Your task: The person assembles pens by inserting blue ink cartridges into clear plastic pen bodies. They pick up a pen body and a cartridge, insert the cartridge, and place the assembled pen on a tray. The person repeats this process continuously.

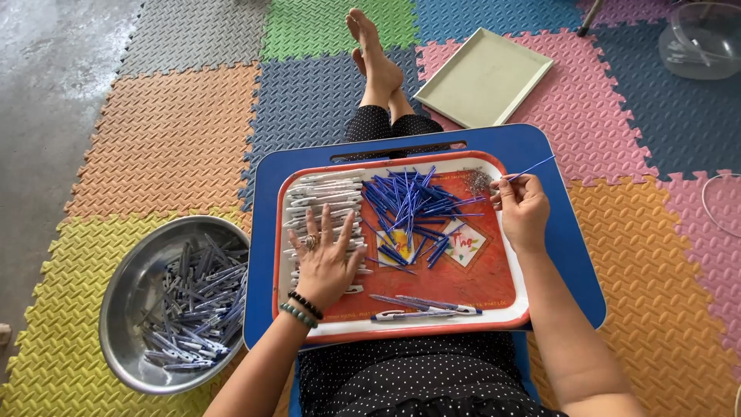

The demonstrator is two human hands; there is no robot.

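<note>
A person sits on a floor of interlocking foam mats (177, 147), textured squares in orange, yellow, green, blue, pink and grey, with legs stretched out and bare feet at the far end. Across the lap rests a smooth blue lap desk (540, 154) with rounded corners, and on it a red plastic tray (494, 286) with a pale rim and a square printed picture in its middle.

The left hand (326, 259) lies flat and open, fingers spread, pressing on a row of white pen barrels (324, 193) stacked along the tray's left side. The right hand (523, 207) is closed in a pinch on one thin blue ink refill (532, 167), which points to the far right past the tray's rim. A loose heap of blue refills (413, 208) fills the tray's middle, with a small cluster of tiny metal springs (478, 181) just beside the right hand. A few assembled pens (421, 309) lie along the near edge.

On the left, a round shiny metal bowl (127, 309) holds many more pens. Farther off lie an empty pale rectangular tray (485, 77) and a clear plastic container (702, 38).
</note>
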